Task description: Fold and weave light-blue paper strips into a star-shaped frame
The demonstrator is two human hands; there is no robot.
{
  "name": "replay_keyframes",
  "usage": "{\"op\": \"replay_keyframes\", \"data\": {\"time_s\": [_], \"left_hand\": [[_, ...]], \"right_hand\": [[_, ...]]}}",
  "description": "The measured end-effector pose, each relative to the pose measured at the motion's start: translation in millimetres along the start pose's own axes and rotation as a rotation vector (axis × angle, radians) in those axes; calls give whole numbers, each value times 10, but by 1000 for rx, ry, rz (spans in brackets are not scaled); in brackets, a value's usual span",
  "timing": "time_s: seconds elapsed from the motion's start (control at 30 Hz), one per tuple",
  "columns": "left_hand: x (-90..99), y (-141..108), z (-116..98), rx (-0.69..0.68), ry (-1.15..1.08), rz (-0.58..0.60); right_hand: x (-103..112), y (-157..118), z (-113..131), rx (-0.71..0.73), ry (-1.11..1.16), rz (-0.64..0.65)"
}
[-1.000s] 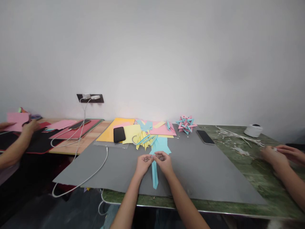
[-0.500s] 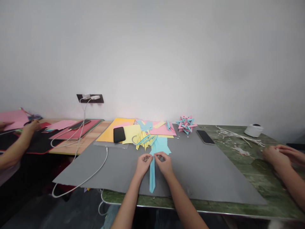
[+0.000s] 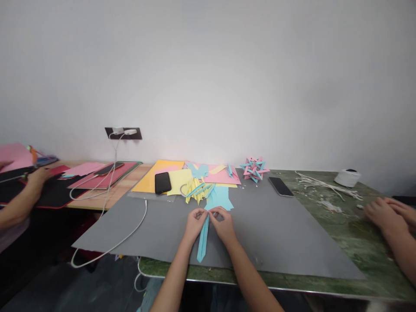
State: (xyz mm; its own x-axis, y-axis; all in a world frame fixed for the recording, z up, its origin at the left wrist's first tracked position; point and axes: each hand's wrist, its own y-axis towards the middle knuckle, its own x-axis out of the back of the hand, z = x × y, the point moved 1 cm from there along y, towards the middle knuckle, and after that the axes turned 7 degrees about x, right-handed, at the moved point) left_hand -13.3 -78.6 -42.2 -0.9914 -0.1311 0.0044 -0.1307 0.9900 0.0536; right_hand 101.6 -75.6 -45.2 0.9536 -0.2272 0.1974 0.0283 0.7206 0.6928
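Note:
A folded blue paper strip hangs down between my two hands, over the grey mat. My left hand pinches its top end from the left, and my right hand pinches the same end from the right, fingertips nearly touching. The strip's lower end is pointed and leans left. Just beyond my hands are blue paper sheets and a bundle of folded yellow pieces with blue strips on it. The fingers partly hide the strip's upper end.
A black phone rests on yellow paper, another phone at the mat's right. Behind stands a pink-and-blue paper star model. A white cable crosses the left side. Other people's hands are at right and far left.
The lower end of the blue strip has swung to the left, while my hands keep their pinch. At the right, another person's hands have shifted slightly to the right.

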Motion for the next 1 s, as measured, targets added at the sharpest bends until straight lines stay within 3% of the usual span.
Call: {"op": "replay_keyframes", "data": {"time_s": [0.33, 0.5, 0.67, 0.8, 1.0], "left_hand": [[31, 1, -7, -14, 15, -12], [17, 5, 7, -27, 19, -11], [4, -9, 31, -10, -28, 67], [10, -5, 38, -50, 7, 22], [4, 12, 67, -110, 74, 22]], "right_hand": [[4, -16, -10, 70, -106, 62], [11, -16, 1, 68, -43, 45], [26, -2, -31, -127, 95, -9], [28, 8, -80, -295, 198, 71], [16, 15, -136, -371, 212, 95]]}}
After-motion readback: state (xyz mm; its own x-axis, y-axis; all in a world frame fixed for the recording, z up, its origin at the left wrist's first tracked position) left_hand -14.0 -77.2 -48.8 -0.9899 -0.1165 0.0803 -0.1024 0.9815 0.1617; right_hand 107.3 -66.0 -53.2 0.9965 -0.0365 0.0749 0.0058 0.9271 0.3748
